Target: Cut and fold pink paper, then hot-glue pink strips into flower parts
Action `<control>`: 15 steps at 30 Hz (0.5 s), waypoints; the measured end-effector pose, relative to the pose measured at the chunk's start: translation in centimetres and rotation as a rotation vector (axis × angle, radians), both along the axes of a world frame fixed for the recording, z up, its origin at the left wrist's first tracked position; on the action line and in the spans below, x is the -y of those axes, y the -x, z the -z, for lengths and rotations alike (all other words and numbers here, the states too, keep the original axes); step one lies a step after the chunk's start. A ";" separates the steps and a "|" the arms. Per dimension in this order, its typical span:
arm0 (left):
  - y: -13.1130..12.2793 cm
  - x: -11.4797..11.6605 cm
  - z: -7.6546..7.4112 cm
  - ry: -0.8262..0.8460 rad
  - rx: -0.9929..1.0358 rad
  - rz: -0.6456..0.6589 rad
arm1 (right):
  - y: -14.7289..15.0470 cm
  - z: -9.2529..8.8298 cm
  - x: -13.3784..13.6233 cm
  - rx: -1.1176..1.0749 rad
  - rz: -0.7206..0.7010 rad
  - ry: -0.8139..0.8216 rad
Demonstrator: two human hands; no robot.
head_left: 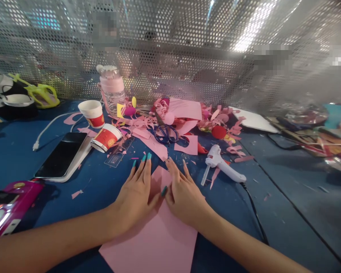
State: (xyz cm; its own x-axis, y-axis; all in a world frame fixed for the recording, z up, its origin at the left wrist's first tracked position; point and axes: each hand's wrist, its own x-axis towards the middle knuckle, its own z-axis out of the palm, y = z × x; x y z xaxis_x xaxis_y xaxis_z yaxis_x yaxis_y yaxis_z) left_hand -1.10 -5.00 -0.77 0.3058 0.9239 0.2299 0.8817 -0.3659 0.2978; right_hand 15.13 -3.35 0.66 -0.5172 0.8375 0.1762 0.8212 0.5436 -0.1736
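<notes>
A sheet of pink paper [161, 242] lies on the blue table in front of me, its far end narrowing between my hands. My left hand [136, 193] rests flat on the paper's left side, fingers stretched forward with teal nails. On the right side, my right hand [184, 189] also lies flat, fingers extended and slightly apart. The two thumbs nearly meet over the paper's middle. A white glue gun [224, 163] lies to the right of my right hand. Just beyond my fingertips are pink paper offcuts [150, 142] and dark-handled scissors [166, 134].
A phone [62, 155], a clear stencil ruler [116, 153], one upright paper cup [92, 113] and one tipped paper cup [106, 137] are at left. Behind them stands a water bottle [112, 89]. A magenta device [14, 204] sits near left. A perforated metal screen [170, 57] borders the back.
</notes>
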 end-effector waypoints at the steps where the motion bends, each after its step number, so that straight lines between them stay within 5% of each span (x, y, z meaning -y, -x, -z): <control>1: 0.0 0.0 0.0 -0.006 -0.008 0.001 | 0.0 0.0 0.0 -0.005 -0.003 -0.003; 15: 0.1 0.0 -0.3 -0.026 -0.048 0.000 | -0.1 -0.2 0.1 -0.037 -0.002 0.007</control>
State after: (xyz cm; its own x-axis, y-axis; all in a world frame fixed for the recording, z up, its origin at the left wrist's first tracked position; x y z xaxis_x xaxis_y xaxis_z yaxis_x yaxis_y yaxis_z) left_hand -1.19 -4.96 -0.42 0.3169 0.9178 0.2392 0.8947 -0.3729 0.2457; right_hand 15.19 -3.42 0.89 -0.5120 0.8379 0.1891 0.8131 0.5438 -0.2080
